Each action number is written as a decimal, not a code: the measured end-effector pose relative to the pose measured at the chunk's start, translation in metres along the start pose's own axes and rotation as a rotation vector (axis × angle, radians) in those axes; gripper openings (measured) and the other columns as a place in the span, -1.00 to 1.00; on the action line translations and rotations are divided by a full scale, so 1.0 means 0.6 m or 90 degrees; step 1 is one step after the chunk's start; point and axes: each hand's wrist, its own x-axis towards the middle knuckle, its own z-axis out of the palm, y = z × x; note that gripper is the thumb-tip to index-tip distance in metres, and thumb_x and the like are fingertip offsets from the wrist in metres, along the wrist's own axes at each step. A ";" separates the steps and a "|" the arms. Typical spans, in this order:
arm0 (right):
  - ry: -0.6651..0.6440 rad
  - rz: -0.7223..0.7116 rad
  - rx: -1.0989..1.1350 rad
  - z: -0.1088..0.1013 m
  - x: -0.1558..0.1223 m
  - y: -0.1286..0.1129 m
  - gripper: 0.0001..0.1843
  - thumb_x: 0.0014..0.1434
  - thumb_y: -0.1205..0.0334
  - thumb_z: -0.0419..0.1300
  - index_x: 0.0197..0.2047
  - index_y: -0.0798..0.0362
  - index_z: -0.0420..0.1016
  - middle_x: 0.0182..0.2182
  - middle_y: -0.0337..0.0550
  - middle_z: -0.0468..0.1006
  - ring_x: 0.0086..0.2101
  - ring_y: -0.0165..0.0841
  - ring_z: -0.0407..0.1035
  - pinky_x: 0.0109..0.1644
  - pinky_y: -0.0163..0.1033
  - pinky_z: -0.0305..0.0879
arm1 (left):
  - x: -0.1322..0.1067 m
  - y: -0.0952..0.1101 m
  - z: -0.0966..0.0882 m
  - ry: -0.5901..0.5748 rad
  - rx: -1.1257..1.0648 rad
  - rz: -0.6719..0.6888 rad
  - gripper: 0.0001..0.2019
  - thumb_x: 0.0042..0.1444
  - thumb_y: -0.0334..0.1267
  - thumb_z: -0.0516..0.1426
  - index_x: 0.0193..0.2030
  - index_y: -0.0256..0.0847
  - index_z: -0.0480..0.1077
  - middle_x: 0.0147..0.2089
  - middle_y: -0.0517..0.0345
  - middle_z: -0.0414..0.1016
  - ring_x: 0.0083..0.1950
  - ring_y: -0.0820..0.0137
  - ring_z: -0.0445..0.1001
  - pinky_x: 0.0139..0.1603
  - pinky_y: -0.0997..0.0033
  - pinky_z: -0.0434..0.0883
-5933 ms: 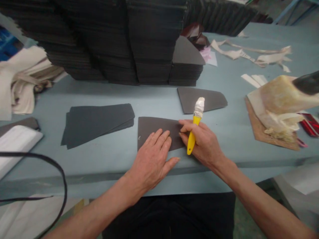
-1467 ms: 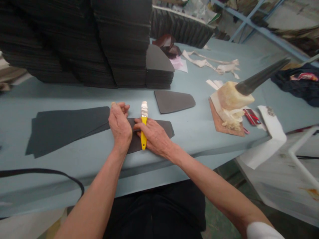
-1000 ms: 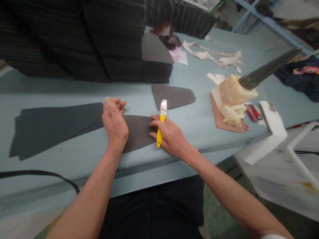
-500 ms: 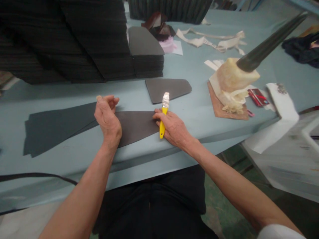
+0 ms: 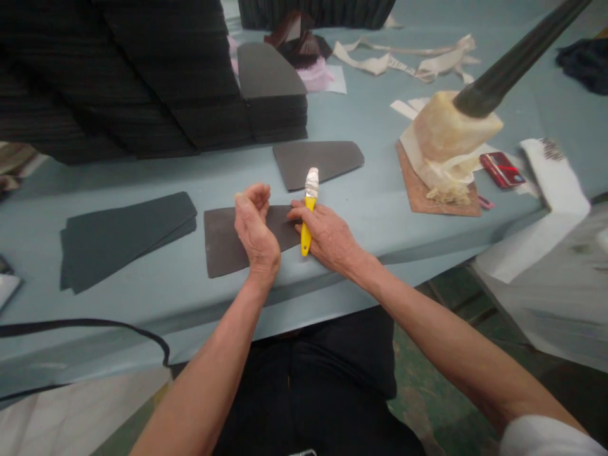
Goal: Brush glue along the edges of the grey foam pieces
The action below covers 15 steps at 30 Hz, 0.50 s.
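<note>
Pale blue matte tabletop [image 5: 380, 209], smooth and flat, front edge just ahead of the lap. Along the back, tall stacks of thin black sheets [image 5: 142, 76], edges finely layered.

Near the front edge, lying flat: dark grey tapered sheet [image 5: 221, 244], matte, foam-like, wide end to the left, narrow end under the hands. Left hand [image 5: 255, 228] heel-down on that sheet, fingers curled in against the thumb; anything pinched inside, can't tell. Right hand [image 5: 329, 235] closed around yellow plastic-handled brush [image 5: 308, 212], whitish caked tip pointing away, handle lying over the sheet's narrow end.

Left of the sheet, apart: fanned pile of same-shaped dark sheets [image 5: 123, 234]. Just beyond the brush tip: single grey piece with one rounded corner [image 5: 318, 161].

Right side: yellowish crusted block [image 5: 451, 133] with dark tapered handle [image 5: 517, 57], sitting on brown rough board [image 5: 441, 201]; small red flat item [image 5: 501, 170] just beside. Cream ribbon-like strips [image 5: 413, 60] at far back, crumpled. Black cord [image 5: 95, 326] looped at front left.
</note>
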 end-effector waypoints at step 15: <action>-0.018 -0.012 -0.032 -0.012 -0.002 0.000 -0.70 0.45 0.39 0.10 0.17 0.02 0.49 0.38 0.06 0.53 0.21 -0.05 0.52 0.32 0.10 0.47 | 0.055 0.031 -0.153 -0.021 0.158 0.012 -0.38 0.41 0.36 -0.01 -0.03 -0.15 0.57 -0.01 -0.05 0.66 0.05 0.23 0.66 0.17 0.15 0.59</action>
